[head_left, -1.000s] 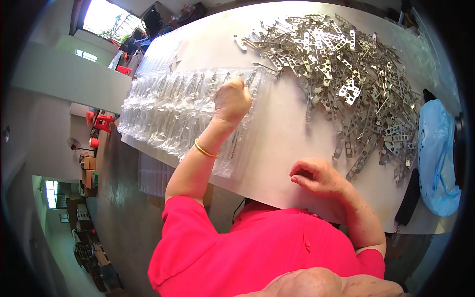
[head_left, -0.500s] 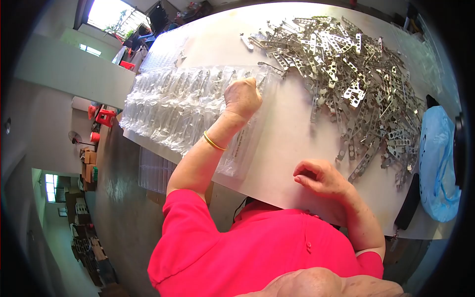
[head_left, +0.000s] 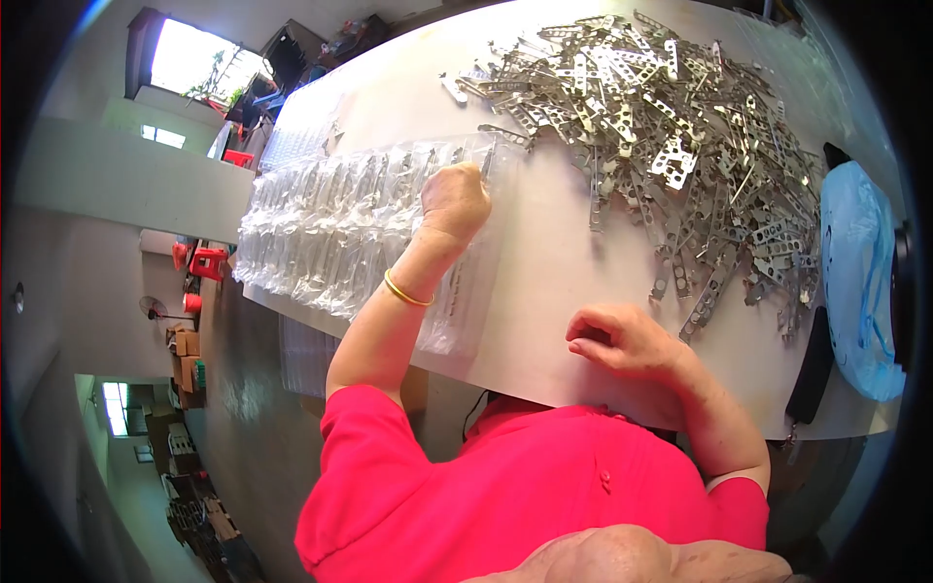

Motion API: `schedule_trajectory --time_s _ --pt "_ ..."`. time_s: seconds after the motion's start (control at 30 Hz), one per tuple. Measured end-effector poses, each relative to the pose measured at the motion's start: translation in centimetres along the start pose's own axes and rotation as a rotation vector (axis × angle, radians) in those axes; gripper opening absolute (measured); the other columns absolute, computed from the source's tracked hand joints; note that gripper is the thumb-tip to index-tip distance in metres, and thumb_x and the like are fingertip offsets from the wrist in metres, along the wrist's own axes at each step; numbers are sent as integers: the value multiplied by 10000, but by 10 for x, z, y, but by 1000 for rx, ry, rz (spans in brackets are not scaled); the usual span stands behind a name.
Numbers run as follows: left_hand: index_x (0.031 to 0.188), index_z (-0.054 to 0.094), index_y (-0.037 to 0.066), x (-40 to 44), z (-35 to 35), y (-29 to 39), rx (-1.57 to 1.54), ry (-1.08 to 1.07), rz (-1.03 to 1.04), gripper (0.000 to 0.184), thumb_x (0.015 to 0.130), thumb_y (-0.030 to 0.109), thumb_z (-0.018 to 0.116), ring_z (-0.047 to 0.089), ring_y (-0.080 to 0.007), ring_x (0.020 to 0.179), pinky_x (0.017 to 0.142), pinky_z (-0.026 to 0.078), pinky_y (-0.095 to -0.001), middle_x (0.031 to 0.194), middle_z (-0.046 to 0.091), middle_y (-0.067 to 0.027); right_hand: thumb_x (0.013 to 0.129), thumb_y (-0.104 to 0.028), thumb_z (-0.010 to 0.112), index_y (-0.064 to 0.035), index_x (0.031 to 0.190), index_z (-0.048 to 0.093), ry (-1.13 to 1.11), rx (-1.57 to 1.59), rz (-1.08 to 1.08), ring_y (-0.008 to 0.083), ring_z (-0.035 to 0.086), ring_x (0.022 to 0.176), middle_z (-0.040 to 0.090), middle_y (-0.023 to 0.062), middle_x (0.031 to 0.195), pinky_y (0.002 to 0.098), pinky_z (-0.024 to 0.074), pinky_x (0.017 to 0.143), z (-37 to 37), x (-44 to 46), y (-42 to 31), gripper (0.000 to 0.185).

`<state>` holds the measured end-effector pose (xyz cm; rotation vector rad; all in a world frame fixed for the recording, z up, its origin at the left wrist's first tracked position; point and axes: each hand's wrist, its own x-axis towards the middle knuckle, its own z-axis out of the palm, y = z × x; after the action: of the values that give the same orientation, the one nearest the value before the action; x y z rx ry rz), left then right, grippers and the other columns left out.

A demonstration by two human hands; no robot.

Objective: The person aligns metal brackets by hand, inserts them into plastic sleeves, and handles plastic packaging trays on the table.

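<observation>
My left hand, with a gold bangle on the wrist, is closed in a fist over the right end of a clear plastic tray. The tray holds rows of metal strips in thin clear film. Its fingertips are hidden, so I cannot make out what they grip. A thin metal strip shows just beside the knuckles. Near the table's front edge rests my right hand, loosely curled, a gap between thumb and fingers and nothing visible inside. Beyond it spreads a large heap of perforated metal strips.
A blue plastic bag lies at the table's right edge, beside a black strap-like item. More clear plastic trays lie at the far left, and others are below the table edge. Cardboard boxes stand on the floor.
The whole view has shifted slightly, so the heap and tray appear further left. My left hand stays over the same tray end, still in a fist. My right hand keeps its curled pose.
</observation>
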<state>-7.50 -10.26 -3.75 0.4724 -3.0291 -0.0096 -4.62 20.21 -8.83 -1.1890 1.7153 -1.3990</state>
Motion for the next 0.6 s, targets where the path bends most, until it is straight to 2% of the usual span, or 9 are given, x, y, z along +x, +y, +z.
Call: schedule_trajectory --time_s 0.07,0.13,0.23,0.6 --pt "831 681 -2 -3 -2 3 -3 7 11 179 860 166 625 684 -410 825 771 532 -494 833 696 -224 868 -107 692 -37 940 637 1 14 -6 244 613 698 647 101 785 350 487 636 -1 0 1 114" --pt "832 637 0 -8 -4 6 -138 114 -25 211 903 196 601 677 -419 812 763 525 -504 824 691 -227 866 -108 693 -40 939 635 -6 28 -13 244 613 699 647 98 784 352 486 634 -1 0 3 115" --pt "832 605 10 -14 -8 10 -90 101 36 236 933 222 584 669 -425 803 749 522 -506 829 686 -223 865 -106 693 -44 928 627 -16 27 -42 245 613 698 646 97 782 353 487 634 0 0 6 111" --pt "829 631 -16 -18 -5 9 -82 84 89 271 943 220 561 656 -433 826 759 514 -506 847 664 -252 864 -102 692 -40 932 624 -21 14 -33 252 612 694 639 105 777 358 483 630 -1 2 2 114"
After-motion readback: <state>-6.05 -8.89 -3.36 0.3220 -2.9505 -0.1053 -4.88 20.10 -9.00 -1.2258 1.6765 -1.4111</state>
